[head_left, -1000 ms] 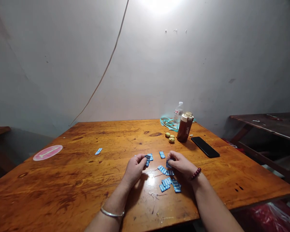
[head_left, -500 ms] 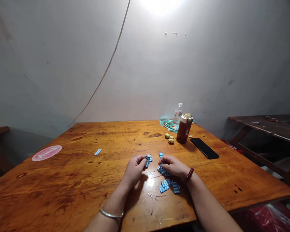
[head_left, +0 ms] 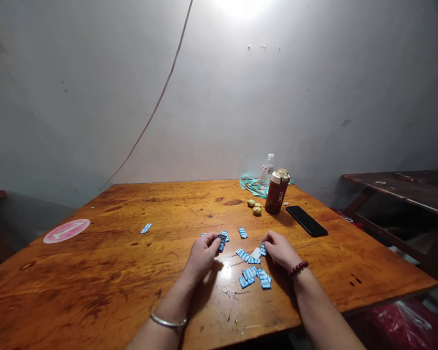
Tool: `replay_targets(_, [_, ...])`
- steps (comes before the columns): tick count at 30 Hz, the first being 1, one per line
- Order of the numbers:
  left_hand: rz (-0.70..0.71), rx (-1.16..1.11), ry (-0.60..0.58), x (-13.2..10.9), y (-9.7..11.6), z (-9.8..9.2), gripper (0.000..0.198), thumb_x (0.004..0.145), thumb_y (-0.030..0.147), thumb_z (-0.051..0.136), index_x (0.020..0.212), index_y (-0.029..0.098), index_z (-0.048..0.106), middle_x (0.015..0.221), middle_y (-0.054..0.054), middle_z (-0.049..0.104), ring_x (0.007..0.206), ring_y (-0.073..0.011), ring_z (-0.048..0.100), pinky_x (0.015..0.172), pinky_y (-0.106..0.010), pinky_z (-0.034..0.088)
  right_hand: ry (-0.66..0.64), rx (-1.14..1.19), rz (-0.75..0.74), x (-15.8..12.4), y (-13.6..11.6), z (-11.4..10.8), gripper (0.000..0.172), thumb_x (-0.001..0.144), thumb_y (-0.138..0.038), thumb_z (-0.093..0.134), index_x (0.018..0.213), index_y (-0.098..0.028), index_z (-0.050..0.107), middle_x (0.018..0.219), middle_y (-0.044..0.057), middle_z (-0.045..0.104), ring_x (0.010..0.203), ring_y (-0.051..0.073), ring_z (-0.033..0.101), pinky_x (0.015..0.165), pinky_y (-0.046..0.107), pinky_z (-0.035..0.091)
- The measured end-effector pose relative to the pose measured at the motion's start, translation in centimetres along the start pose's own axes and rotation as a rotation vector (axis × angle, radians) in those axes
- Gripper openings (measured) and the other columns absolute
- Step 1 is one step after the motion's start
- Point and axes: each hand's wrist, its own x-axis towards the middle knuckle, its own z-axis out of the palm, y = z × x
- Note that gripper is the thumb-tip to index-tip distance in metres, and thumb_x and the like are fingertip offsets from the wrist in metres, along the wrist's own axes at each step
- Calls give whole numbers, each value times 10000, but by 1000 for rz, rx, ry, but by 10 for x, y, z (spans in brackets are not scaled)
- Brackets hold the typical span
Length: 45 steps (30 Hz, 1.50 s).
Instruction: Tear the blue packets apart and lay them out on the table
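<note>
Your left hand [head_left: 202, 255] pinches a small stack of blue-striped cards [head_left: 222, 241] between thumb and fingers, edge-on, which holds them squared together. Your right hand [head_left: 282, 250] seems to nip a single card [head_left: 263, 249] at the fingertips, beside a white-faced card [head_left: 256, 253]. The loose cards [head_left: 253, 276] lie near you on the wooden table [head_left: 131, 262]. The phone [head_left: 306, 220] and brown bottle [head_left: 276, 191] sit far right, apart from your hands.

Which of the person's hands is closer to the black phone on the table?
Right. The right hand rests just in front and left of the phone; the left hand is farther left, across the blue pieces.
</note>
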Motion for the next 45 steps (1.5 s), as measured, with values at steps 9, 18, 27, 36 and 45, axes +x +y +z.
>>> replay_targets(9, [9, 9, 3, 0, -1, 0, 262, 723, 361, 499, 715, 120, 600, 560, 4, 526, 485, -80, 439, 464, -187, 331, -152, -237, -340, -17, -40, 12, 142, 712, -288, 511, 734, -179, 598, 760, 44, 571, 739, 150, 489, 635, 232, 319])
replay_targets(18, [-99, -132, 54, 2, -2, -3, 259, 673, 370, 552, 762, 137, 619, 673, -28, 596, 581, -104, 515, 505, -189, 383, -169, 179, -229, 10, -78, 36, 73, 668, -219, 537, 630, -162, 508, 599, -18, 535, 567, 93, 481, 492, 187, 329])
replay_targets(27, [-235, -285, 112, 3, -3, -6, 264, 677, 347, 571, 837, 139, 604, 750, -46, 612, 633, -102, 551, 533, -182, 410, -115, 749, -229, -11, -92, 61, 129, 747, -310, 447, 728, -183, 454, 646, -23, 511, 564, 113, 548, 451, 188, 377])
replay_targets(36, [-157, -282, 71, 3, -5, -6, 220, 666, 330, 589, 747, 127, 610, 633, -1, 552, 533, -67, 475, 519, -179, 391, 37, 303, -383, -9, -78, 65, 178, 756, -226, 395, 635, -175, 514, 582, -15, 512, 559, 109, 451, 509, 202, 324])
replay_targets(45, [-81, -196, 45, 4, -4, -2, 227, 638, 332, 612, 676, 108, 633, 578, -8, 563, 531, -86, 474, 529, -198, 374, -110, 569, -219, -12, -84, 63, 141, 711, -291, 484, 641, -169, 489, 556, -34, 493, 471, 86, 455, 441, 191, 320])
